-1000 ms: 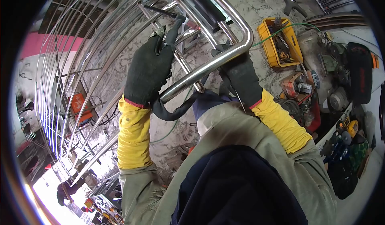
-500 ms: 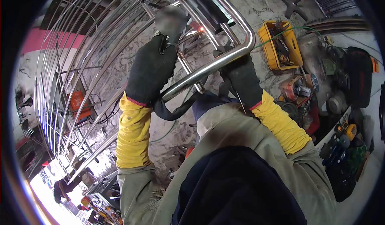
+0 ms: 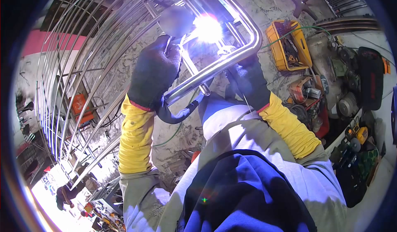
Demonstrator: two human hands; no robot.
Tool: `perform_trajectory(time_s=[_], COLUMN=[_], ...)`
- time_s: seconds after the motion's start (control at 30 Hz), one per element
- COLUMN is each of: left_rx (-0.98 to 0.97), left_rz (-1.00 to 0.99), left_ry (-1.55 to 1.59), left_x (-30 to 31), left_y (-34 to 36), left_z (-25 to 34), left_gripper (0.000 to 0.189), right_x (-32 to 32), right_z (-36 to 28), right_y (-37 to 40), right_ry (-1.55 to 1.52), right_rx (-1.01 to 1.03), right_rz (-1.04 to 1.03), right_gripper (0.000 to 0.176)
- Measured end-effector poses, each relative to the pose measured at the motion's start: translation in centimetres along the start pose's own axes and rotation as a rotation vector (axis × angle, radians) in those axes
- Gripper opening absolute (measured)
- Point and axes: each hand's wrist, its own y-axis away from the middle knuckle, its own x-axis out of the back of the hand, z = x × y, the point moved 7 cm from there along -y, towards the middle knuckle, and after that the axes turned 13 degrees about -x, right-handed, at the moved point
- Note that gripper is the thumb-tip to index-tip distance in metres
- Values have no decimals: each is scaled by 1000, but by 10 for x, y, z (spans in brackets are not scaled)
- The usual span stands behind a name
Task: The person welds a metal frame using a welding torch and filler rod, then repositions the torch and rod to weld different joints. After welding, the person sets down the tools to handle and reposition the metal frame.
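Observation:
My left hand, in a dark glove, is closed on what looks like a welding torch, mostly hidden; a thick black cable loops out beneath it. A bright arc burns to the upper right of that hand, at the bars of a shiny metal tube frame. Behind the rounded corner of the frame, my gloved right hand is closed around a thin rod, whose end sticks out below the glove. A blurred grey round shape sits just above my left hand; I cannot make out what it is.
Long curved metal tubes rise on the left. To the right stands a yellow crate of tools, with a green hose across it. A black case and cluttered tools lie farther right. An orange box stands behind the tubes.
The small orange glow at the frame has become a bright white-blue arc, lighting my gloves and clothes. Both hands have stayed almost in place.

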Motion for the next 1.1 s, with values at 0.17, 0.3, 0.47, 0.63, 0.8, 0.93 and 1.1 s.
perform_trajectory(time_s=[0.17,0.3,0.47,0.63,0.8,0.93,1.1], left_rx=[-114,-45,24,283,356,408,261], left_rz=[-20,-85,-80,-28,128,148,170], left_ry=[-88,-157,-81,218,468,503,366], left_x=[-1,-1,-5,0,10,10,7], left_y=[-2,-2,1,9,11,11,6], left_z=[9,6,-10,-6,-2,1,-10], left_gripper=[32,30,33,31,30,30,35], right_x=[9,6,18,48,82,90,120], right_z=[-12,-13,4,27,53,93,138], right_y=[-7,-7,-6,5,1,18,34], right_ry=[-3,65,-217,-474,-545,-879,-1125], right_rx=[104,85,51,-484,-472,-659,-887], right_rz=[43,-28,-198,-232,0,97,201], right_gripper=[44,43,30,33,41,37,33])
